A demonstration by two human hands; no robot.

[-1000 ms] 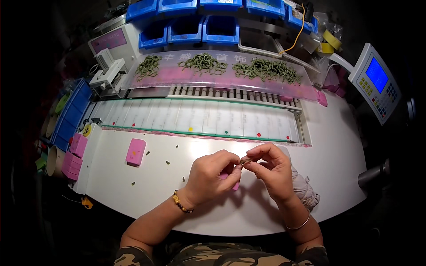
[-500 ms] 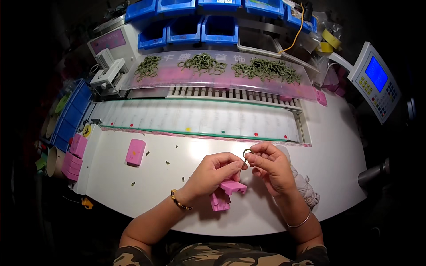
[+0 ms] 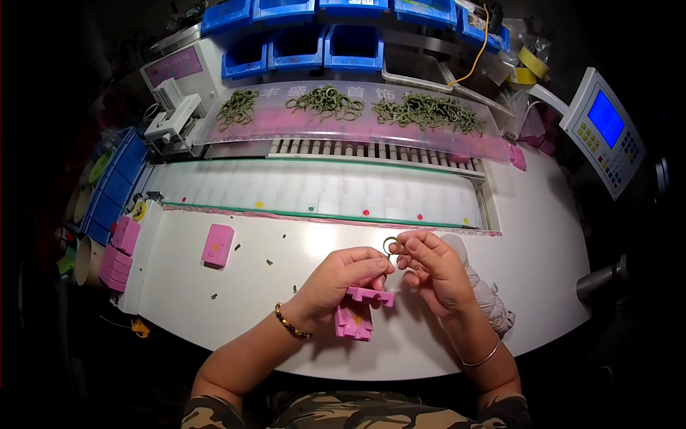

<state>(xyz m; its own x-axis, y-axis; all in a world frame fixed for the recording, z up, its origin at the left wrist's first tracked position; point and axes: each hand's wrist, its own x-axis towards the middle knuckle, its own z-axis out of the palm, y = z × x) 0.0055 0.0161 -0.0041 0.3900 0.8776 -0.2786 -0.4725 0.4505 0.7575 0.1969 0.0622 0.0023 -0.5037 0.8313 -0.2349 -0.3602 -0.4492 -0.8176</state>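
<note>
Both hands pinch one small ring.
Left hand (image 3: pixel 343 275) and right hand (image 3: pixel 432 268) grasp the ring (image 3: pixel 390 245) above pink blocks (image 3: pixel 357 311), near the white table (image 3: pixel 543 286)'s front edge.

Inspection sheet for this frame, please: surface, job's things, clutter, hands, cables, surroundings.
Surface: white table, small dark specks scattered on it.
Job's things: small green ring pinched between both hands; open pink box under them.
Clutter: pink block at left; grey cloth beside the right wrist.
Hands: left hand and right hand, fingers meeting at the ring.
Cables: yellow cable at the back.
Surroundings: conveyor tray, green ring piles, blue bins, control panel.
</note>
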